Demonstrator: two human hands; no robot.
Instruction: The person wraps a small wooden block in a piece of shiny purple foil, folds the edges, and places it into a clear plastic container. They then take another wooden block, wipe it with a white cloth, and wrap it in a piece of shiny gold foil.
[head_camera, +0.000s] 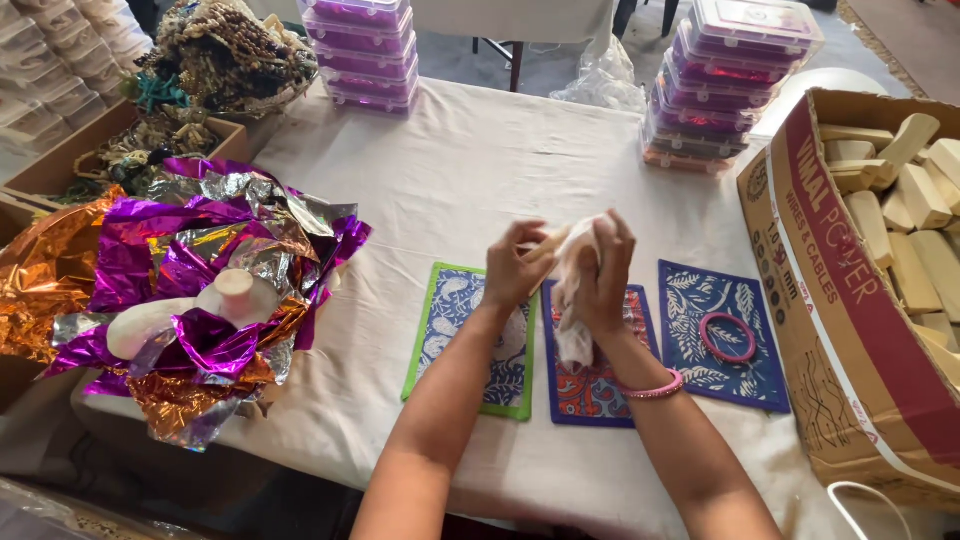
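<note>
Looking down from the head view, the left hand (515, 268) pinches a pale wooden piece (548, 243) while the right hand (603, 272) is closed around white cloth (575, 290), both raised above three patterned cards (590, 385). A wiping step seems in hand; turning the piece needs steady grip. A pink bangle (727, 337) lies at three o'clock.

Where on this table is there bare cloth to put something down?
The widest free patch of tablecloth lies between the two stacks of plastic boxes, beyond the hands. A strip runs between the foil heap and green-bordered mat. The right side is crowded by mats and cardboard box.
</note>
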